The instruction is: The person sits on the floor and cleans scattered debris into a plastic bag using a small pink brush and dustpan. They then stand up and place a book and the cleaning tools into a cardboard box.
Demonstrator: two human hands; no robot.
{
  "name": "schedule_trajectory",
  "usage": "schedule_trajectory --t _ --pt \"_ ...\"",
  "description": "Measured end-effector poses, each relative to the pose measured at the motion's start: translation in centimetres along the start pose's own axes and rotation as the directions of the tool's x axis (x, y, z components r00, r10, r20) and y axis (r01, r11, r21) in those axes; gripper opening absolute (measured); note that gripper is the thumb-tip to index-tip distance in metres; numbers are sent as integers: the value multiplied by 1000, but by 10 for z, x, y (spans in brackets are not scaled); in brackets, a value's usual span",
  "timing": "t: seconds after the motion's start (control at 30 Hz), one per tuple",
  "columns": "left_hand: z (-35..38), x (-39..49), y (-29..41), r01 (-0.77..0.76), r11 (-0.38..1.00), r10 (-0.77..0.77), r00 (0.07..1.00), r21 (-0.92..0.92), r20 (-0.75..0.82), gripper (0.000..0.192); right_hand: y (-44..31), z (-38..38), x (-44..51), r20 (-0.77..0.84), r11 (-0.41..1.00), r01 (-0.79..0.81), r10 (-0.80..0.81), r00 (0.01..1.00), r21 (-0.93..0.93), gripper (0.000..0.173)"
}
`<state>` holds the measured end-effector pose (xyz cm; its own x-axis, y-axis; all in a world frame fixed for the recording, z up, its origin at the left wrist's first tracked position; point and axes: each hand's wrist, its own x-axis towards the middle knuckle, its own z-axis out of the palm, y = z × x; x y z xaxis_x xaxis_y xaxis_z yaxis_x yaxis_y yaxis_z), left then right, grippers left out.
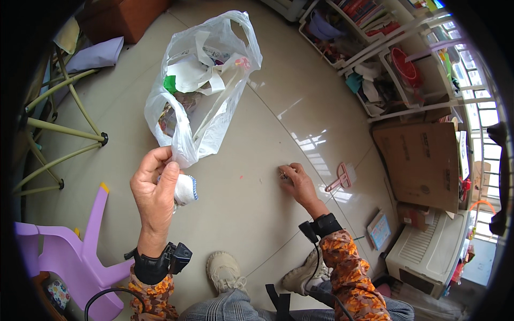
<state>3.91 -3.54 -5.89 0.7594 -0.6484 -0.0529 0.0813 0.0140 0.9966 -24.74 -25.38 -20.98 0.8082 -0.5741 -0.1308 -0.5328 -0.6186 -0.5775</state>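
Note:
A thin white plastic bag (213, 140) hangs over the tiled floor with its mouth spread. My left hand (154, 184) pinches its near edge between thumb and fingers. Inside the bag lie white paper scraps (192, 76), a green piece (170, 84) and crumpled clear wrapping. Just behind my left hand shows a white cloth (185, 189) with blue edge stitching; whether the hand also holds it is unclear. My right hand (297, 182) is low over the floor to the right, its curled fingers around a small dark clump of debris (283, 175), partly hidden by them.
Small bits (241, 177) lie on the floor between my hands. A pink hand brush (341, 178) is right of my right hand. A purple plastic chair (76, 248) and metal-tube legs (68, 128) stand left. Shelving (361, 44), a cardboard box (417, 160) and a beige cabinet (425, 248) line the right.

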Motion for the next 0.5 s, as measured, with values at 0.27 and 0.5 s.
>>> schedule_trajectory --t 0.27,0.5 --pt "0 -3 3 -2 1000 2 1000 -4 3 21 10 15 12 -45 998 37 -39 998 -45 18" --pt "-4 -4 2 -3 1000 3 1000 14 0 21 12 18 18 -68 993 -76 69 995 -94 11"
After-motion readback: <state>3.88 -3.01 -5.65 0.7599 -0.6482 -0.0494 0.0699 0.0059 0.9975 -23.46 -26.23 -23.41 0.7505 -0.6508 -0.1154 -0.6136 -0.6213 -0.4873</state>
